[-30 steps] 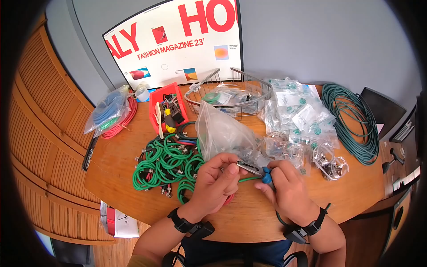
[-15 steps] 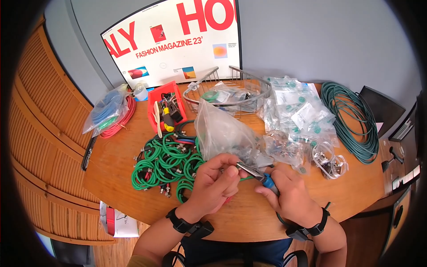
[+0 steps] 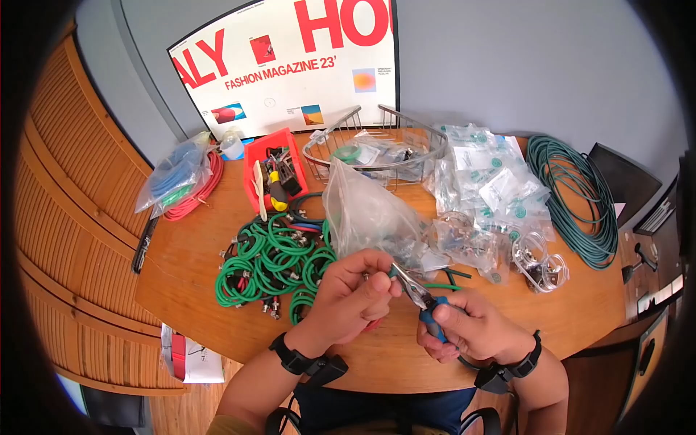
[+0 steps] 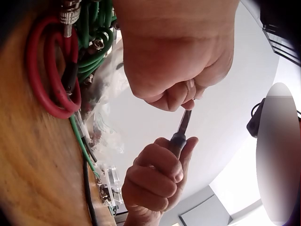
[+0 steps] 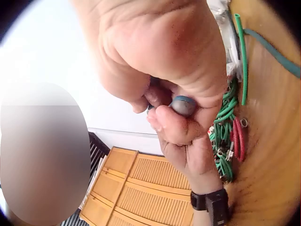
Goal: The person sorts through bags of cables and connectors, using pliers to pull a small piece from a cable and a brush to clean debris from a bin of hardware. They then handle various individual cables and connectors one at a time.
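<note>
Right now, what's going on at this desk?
A person at a wooden table grips blue-handled metal pliers in the right hand. The tips meet a small dark green piece at the fingertips of the curled left hand; what it is can't be made out. Bundles of bright green cable lie beyond the left hand, near a red plastic tray of tools.

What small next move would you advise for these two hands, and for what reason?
Probably a gentle squeeze of the pliers by the right hand, with the left hand held steady: the tool's tips meet a small dark piece at the left fingertips, and the right hand's fingers curl round the blue handles.
</note>
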Motion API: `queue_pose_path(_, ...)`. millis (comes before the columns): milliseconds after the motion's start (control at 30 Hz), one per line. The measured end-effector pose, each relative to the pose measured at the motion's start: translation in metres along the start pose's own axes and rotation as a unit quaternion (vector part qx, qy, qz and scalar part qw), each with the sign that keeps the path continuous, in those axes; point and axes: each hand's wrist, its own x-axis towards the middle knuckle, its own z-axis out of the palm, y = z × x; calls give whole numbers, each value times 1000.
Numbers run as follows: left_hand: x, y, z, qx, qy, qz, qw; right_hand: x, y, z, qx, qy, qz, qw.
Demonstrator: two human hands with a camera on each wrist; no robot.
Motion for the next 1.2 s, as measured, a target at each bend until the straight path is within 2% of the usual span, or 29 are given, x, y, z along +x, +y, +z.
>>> queue_pose_path(133,0,-3,-5,2,10,-8,1000,2,3,-6,88,-35,42,995)
queue_pose_path(200,2,-5,-7,3,25,-7,1000,9,14,-6,-53,23,-51,997)
queue_pose_path(233,4,-5,-8,5,33,0,999,13,19,-7,-54,21,-51,997)
queue_pose_path(267,4,-6,-8,8,42,5,999,17,23,-7,-181,71,-117,974)
queue_pose_path(300,4,-6,-7,8,42,5,999,18,25,-8,-302,121,-181,928)
queue_pose_path(333,5,-7,-6,14,52,6,999,18,24,-9,-302,121,-181,928)
queue_pose_path(400,6,-9,-4,19,60,6,998,18,20,-11,-514,181,-279,791)
queue_pose_path(433,5,-9,-3,12,61,6,998,18,19,-10,-514,182,-279,791)
queue_pose_path(500,4,-10,-3,6,61,4,998,20,18,-5,-551,220,-335,732)
queue_pose_path(533,4,-10,-3,4,58,1,998,20,19,-5,-550,220,-335,732)
queue_pose_path(600,4,-10,-4,1,55,-3,998,19,20,-6,-609,252,-344,669)
queue_pose_path(633,3,-11,-5,-3,54,-3,999,19,19,-6,-608,253,-343,669)
queue_pose_path(700,3,-11,-5,-6,53,-3,999,20,17,-8,-657,272,-369,598)
queue_pose_path(933,1,-11,-4,1,52,9,999,15,14,-2,-670,274,-350,594)
queue_pose_path(1000,1,-11,-3,13,52,15,998,12,16,1,-640,264,-321,646)
queue_pose_path(1033,2,-10,-2,-4,47,23,999,13,17,0,-640,266,-319,646)
queue_pose_path(1100,2,-11,2,-21,41,29,999,17,19,-3,-589,247,-351,685)
queue_pose_path(1133,1,-12,6,37,66,51,996,16,19,-2,-589,248,-351,684)
queue_pose_path(1167,1,-13,9,94,91,72,989,14,18,-1,-566,245,-317,721)
queue_pose_path(1200,1,-13,11,94,91,73,989,13,18,1,-541,240,-283,755)
